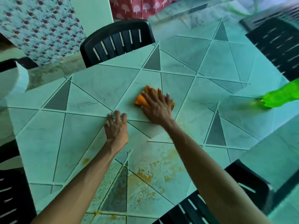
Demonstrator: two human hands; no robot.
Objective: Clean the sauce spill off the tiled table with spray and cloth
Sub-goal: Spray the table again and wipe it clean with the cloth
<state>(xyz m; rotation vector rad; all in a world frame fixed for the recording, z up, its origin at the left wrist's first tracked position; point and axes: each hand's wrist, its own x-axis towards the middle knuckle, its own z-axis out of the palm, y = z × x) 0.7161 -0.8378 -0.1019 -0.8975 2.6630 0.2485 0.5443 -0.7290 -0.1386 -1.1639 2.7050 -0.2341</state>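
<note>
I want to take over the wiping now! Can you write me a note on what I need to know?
Right hand: flat, pressing the orange cloth on the tiled table, near its middle.
Left hand: holds nothing, spread fingertips resting on the table.
Green spray bottle: on the table at the far right, out of both hands.
Done: the spill area looks wet and foamy, so it seems sprayed.
Left: the sauce spill is smeared over tiles and grout by the near edge, between the arms. Bring the cloth there and wipe.
</note>
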